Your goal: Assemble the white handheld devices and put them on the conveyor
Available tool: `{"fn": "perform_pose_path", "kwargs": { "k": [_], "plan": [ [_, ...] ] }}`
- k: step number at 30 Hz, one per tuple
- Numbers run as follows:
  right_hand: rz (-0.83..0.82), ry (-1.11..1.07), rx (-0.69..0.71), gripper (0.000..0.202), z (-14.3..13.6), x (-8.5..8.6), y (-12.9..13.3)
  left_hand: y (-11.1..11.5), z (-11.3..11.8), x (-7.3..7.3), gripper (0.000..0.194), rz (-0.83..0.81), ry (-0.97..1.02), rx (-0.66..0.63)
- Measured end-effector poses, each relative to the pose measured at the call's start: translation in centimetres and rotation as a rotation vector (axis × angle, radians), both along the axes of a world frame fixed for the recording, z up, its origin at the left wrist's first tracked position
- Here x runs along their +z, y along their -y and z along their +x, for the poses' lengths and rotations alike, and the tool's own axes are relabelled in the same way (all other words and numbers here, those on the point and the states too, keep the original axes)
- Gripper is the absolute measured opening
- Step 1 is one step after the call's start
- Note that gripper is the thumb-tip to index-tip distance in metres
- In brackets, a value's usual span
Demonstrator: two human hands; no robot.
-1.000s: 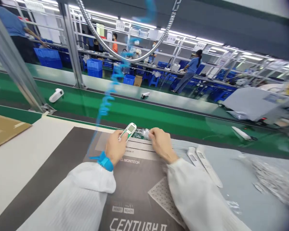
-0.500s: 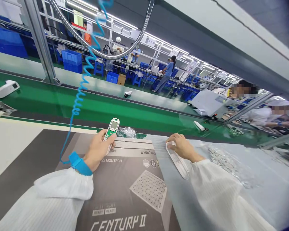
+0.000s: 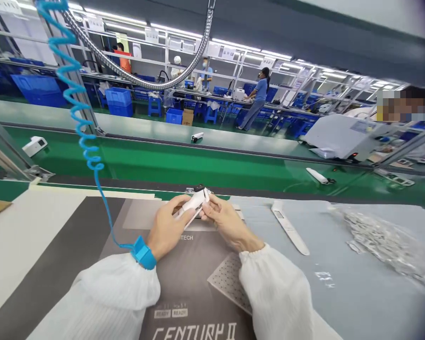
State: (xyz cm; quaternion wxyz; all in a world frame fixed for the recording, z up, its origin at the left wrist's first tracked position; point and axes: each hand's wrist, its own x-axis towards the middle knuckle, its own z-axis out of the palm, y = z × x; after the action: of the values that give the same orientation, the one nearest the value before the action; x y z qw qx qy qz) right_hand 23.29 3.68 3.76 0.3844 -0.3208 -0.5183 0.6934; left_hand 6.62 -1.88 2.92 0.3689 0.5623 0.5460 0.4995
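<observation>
Belt [image 3: 156, 160] of glossy green spans the workplace, crossing from one side to the other beyond the near worktop. On that worktop, dark printed cardboard [image 3: 194, 271] lettered "CENTURY II" lies beneath a worker's forearms, clad in loose white sleeves [image 3: 102, 293]. A grey mat [image 3: 361, 311] covers the surface to the right. At left, a coiled blue cord [image 3: 80, 108] hangs down toward the worker's wrist. A clear bag [image 3: 386, 241] of small pale pieces, too blurred to tell apart, rests on the mat.

The left hand [image 3: 167, 230] is wrapped about the lower body of a white device [image 3: 195, 200], thumb on the near side; the right hand [image 3: 229, 223] pinches its right edge between thumb and fingers. Next to the bag, a long white shell [image 3: 290, 230] with a window cut near its top lies aslant on the mat.

The device is held between both hands above the cardboard's far end, tilted up to the right, its black end uppermost. Fingers hide much of it; whether its parts are fully joined cannot be told. A blue band [image 3: 144, 254] circles the left wrist. Smallest are clear scraps [image 3: 325, 278] on the mat.
</observation>
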Motion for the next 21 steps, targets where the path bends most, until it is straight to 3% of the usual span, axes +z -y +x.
{"fn": "perform_pose_path", "kwargs": {
  "k": [3,7,9,12,16,18,21],
  "plan": [
    [0.072,-0.007,-0.093,0.043,-0.5,-1.5,0.3,0.1,0.1,0.1,0.031,-0.035,0.025,-0.024],
    [0.125,0.015,-0.149,0.051,-0.2,-1.2,0.5,0.4,0.7,0.4,0.030,-0.039,0.028,-0.042],
    [0.062,-0.066,-0.170,0.049,-0.5,-1.0,0.7,0.7,1.2,0.4,0.030,0.022,-0.041,-0.026],
    [-0.191,-0.281,-0.205,0.050,-1.2,-1.2,0.9,1.3,2.4,0.2,0.037,0.061,-0.359,-0.028],
    [-0.388,-0.386,-0.268,0.053,-1.2,-1.8,0.7,1.9,4.1,0.7,0.054,-0.112,-0.891,-0.197],
    [-0.413,-0.374,-0.261,0.052,-0.8,-1.7,0.7,2.0,4.2,1.1,0.054,-0.154,-1.012,-0.226],
    [-0.452,-0.399,-0.162,0.047,-0.3,-1.0,0.8,1.6,3.3,1.2,0.055,-0.175,-1.033,-0.203]
  ]
}}
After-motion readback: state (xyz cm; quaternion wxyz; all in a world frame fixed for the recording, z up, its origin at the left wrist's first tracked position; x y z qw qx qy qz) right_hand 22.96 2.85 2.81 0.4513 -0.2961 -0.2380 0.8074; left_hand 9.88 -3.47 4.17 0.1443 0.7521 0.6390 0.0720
